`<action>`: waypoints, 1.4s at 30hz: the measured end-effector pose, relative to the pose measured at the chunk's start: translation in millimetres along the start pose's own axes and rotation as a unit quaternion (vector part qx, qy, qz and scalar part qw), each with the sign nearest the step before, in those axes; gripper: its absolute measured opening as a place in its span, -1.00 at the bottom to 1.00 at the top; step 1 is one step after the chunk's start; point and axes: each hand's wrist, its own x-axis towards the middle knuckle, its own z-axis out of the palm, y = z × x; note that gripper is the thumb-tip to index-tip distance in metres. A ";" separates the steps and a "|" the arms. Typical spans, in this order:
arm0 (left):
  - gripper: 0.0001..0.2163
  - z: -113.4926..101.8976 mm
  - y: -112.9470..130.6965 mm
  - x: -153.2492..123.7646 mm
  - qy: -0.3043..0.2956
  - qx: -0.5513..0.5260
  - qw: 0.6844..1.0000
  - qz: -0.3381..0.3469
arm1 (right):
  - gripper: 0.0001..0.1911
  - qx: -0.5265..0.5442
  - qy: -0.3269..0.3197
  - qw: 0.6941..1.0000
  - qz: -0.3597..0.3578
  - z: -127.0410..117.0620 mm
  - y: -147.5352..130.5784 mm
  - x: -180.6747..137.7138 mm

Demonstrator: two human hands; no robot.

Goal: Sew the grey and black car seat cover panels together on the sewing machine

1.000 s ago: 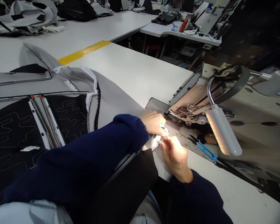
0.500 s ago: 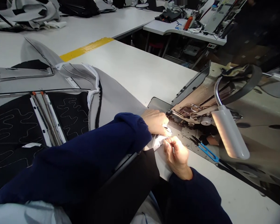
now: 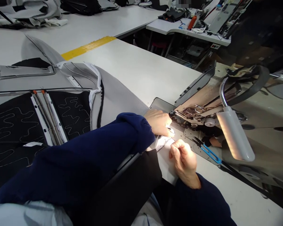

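My left hand (image 3: 158, 121) is closed on the edge of a grey and black sewn cover (image 3: 122, 91), close beside the head of a sewing machine (image 3: 193, 110). A lit, pale piece of the cover's edge (image 3: 160, 142) shows below its fingers. My right hand (image 3: 184, 156) is just right of that edge, apart from it, with thumb and fingers pinched together. Whatever is in that pinch, if anything, is too small to make out. Most of the cover spreads to the left, with black panels (image 3: 72, 113) bearing wavy stitching; my left sleeve hides part of it.
Blue-handled thread snips (image 3: 211, 153) lie on the machine bed right of my right hand. A lamp (image 3: 235, 135) on a flexible neck hangs over the bed. Yellow tape (image 3: 88, 47) crosses the white table (image 3: 136, 72). More covers (image 3: 25, 12) are piled at the back left.
My right hand has come away from the cover's edge, moving right and slightly towards me, still pinched. My left hand stays in place on the cover.
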 end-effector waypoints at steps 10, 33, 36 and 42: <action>-0.70 0.1 1.0 -0.5 -0.001 0.013 1.000 0.000 | -0.87 -0.169 -0.010 0.981 -0.096 3.9 0.4 8.4; -0.66 -7.3 7.4 -2.9 -0.023 0.016 0.999 -0.024 | -0.83 -0.059 0.029 0.997 -0.028 12.0 -10.0 -22.9; -0.66 -7.5 7.5 -2.7 -0.018 0.014 0.999 -0.026 | -0.87 -0.086 0.000 0.994 -0.072 13.1 -12.7 -26.2; -0.65 -6.7 8.5 -2.6 -0.017 0.017 0.999 -0.032 | -0.93 -0.249 0.004 0.955 -0.162 27.3 -18.2 -16.3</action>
